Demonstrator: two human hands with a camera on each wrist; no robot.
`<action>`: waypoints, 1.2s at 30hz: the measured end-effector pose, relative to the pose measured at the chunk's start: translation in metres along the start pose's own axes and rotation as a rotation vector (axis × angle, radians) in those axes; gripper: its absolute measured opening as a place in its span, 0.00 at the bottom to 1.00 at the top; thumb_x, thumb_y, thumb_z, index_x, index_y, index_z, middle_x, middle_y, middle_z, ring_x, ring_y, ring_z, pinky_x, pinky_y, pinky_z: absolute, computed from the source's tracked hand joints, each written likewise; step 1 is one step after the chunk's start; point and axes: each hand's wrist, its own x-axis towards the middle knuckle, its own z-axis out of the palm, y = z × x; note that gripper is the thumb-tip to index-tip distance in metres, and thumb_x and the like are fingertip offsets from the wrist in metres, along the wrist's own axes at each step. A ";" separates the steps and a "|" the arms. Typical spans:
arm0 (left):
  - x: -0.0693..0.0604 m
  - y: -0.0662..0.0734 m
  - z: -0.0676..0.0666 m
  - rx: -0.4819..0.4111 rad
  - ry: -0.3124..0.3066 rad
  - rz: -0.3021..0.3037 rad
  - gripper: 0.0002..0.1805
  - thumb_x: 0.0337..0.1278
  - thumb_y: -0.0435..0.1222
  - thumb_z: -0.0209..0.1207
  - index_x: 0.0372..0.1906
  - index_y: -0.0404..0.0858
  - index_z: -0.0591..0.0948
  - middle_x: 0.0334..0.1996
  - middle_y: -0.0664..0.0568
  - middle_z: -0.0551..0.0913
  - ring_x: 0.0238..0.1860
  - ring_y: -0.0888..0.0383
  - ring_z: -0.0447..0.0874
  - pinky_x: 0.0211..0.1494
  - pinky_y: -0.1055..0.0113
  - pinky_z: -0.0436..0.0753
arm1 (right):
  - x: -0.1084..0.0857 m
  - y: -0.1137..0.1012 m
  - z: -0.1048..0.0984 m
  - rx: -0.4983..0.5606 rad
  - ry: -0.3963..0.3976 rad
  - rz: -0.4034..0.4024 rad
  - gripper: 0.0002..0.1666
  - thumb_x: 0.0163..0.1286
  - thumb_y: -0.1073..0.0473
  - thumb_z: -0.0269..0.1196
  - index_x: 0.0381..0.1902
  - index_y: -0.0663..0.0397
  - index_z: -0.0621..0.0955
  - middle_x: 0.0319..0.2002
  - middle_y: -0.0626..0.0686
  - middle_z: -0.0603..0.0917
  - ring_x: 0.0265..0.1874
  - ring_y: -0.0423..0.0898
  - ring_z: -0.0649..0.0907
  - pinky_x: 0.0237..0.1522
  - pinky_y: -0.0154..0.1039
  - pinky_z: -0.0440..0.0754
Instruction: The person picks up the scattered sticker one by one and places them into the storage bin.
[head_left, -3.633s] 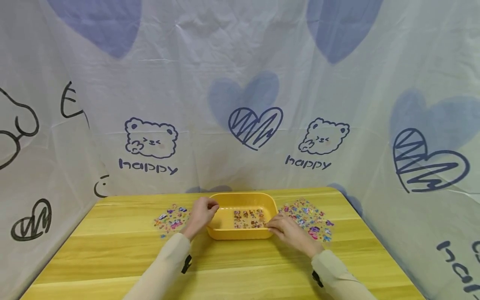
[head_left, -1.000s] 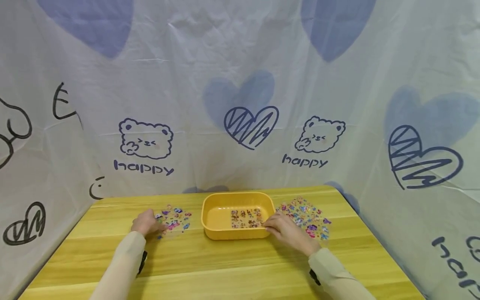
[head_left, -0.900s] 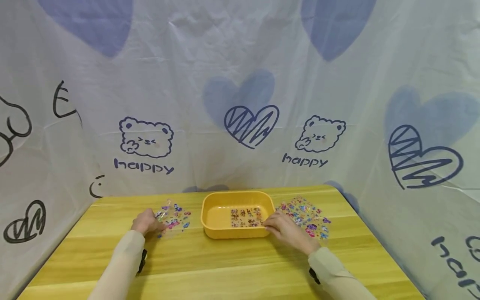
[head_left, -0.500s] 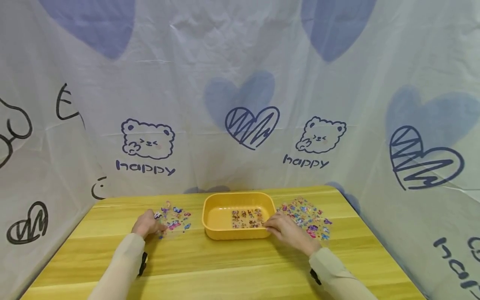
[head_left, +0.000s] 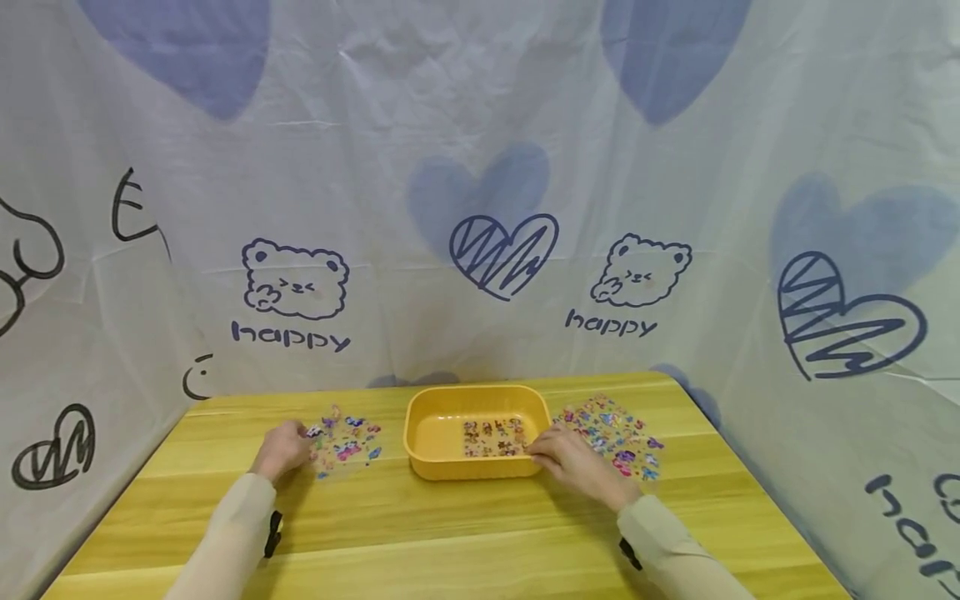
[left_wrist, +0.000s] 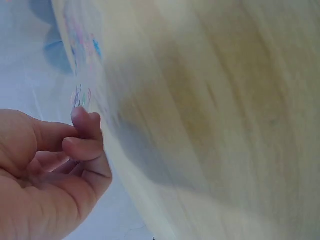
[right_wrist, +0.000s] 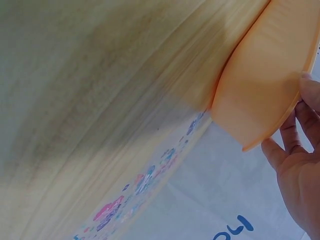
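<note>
A yellow tray (head_left: 480, 468) stands near the table's far edge, with a clear sheet of small brown stickers (head_left: 487, 429) inside on its right. My right hand (head_left: 581, 467) pinches the tray's near right corner; in the right wrist view the thumb and fingers (right_wrist: 302, 165) grip the rim of its orange-looking wall (right_wrist: 265, 80). Left of the tray lies a clear sheet of colourful stickers (head_left: 348, 450). At its left edge is my left hand (head_left: 281, 450), thumb and fingertips together on the sheet's edge. The left wrist view shows this hand (left_wrist: 55, 175) with fingers bent and stickers (left_wrist: 81, 95) just past the fingertips.
Another spread of colourful stickers (head_left: 615, 437) lies right of the tray, beside my right hand. A wood-grain table (head_left: 435, 542) runs beneath everything. A pale cloth (head_left: 405, 333) with hearts and bears hangs behind and at both sides.
From over the tray's left end, my left hand has moved left to the sticker sheet, then drawn back slightly to its left edge. My right hand keeps its grip on the tray.
</note>
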 end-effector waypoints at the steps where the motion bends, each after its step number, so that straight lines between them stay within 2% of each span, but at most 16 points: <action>1: -0.001 0.000 -0.001 -0.012 0.024 0.012 0.18 0.64 0.29 0.49 0.54 0.19 0.73 0.47 0.26 0.78 0.35 0.46 0.77 0.35 0.58 0.80 | 0.000 0.000 0.000 0.000 0.000 0.002 0.10 0.69 0.62 0.63 0.45 0.57 0.86 0.41 0.50 0.88 0.43 0.45 0.83 0.50 0.42 0.82; 5: -0.004 -0.002 -0.005 -0.065 0.134 0.056 0.18 0.61 0.28 0.48 0.51 0.21 0.77 0.37 0.32 0.85 0.30 0.48 0.81 0.30 0.59 0.78 | 0.000 0.000 0.001 -0.005 0.007 -0.001 0.10 0.68 0.62 0.63 0.45 0.57 0.86 0.41 0.49 0.88 0.43 0.45 0.83 0.49 0.42 0.82; 8: -0.005 0.000 -0.009 -0.125 0.186 0.068 0.17 0.64 0.29 0.49 0.51 0.22 0.79 0.31 0.36 0.86 0.28 0.47 0.83 0.27 0.63 0.76 | 0.000 0.000 0.002 -0.006 0.007 -0.007 0.10 0.68 0.63 0.63 0.45 0.57 0.86 0.41 0.50 0.88 0.42 0.45 0.83 0.49 0.42 0.82; 13: -0.003 0.009 -0.012 -0.224 0.239 0.059 0.16 0.68 0.31 0.50 0.52 0.25 0.80 0.36 0.36 0.86 0.33 0.45 0.86 0.26 0.67 0.77 | 0.000 0.000 0.001 -0.009 0.004 -0.009 0.10 0.68 0.64 0.63 0.45 0.57 0.86 0.41 0.50 0.88 0.42 0.46 0.83 0.49 0.42 0.82; 18: 0.000 0.019 -0.015 -0.256 0.290 0.065 0.16 0.71 0.31 0.48 0.54 0.27 0.79 0.40 0.36 0.85 0.35 0.47 0.86 0.25 0.69 0.76 | -0.001 0.001 0.001 -0.016 0.000 -0.009 0.10 0.68 0.63 0.63 0.45 0.57 0.86 0.41 0.50 0.88 0.42 0.46 0.83 0.49 0.41 0.83; 23: -0.001 0.036 -0.019 -0.297 0.309 0.101 0.16 0.72 0.32 0.46 0.55 0.29 0.79 0.42 0.37 0.83 0.32 0.52 0.83 0.22 0.70 0.75 | -0.001 0.001 0.002 -0.016 0.005 -0.014 0.10 0.68 0.63 0.63 0.45 0.57 0.86 0.41 0.50 0.88 0.42 0.46 0.83 0.48 0.41 0.83; 30: -0.003 0.066 -0.020 -0.405 0.355 0.149 0.13 0.71 0.35 0.52 0.51 0.31 0.81 0.38 0.39 0.85 0.26 0.62 0.80 0.20 0.71 0.72 | -0.001 0.000 0.003 -0.016 0.021 -0.018 0.10 0.68 0.63 0.64 0.45 0.57 0.86 0.41 0.49 0.88 0.42 0.45 0.83 0.48 0.41 0.83; 36: -0.003 0.093 -0.015 -0.455 0.322 0.195 0.13 0.73 0.35 0.51 0.52 0.34 0.81 0.36 0.40 0.85 0.26 0.62 0.80 0.22 0.71 0.76 | 0.002 0.002 0.000 -0.017 -0.002 -0.011 0.10 0.68 0.62 0.63 0.45 0.57 0.86 0.41 0.49 0.88 0.42 0.45 0.83 0.48 0.41 0.82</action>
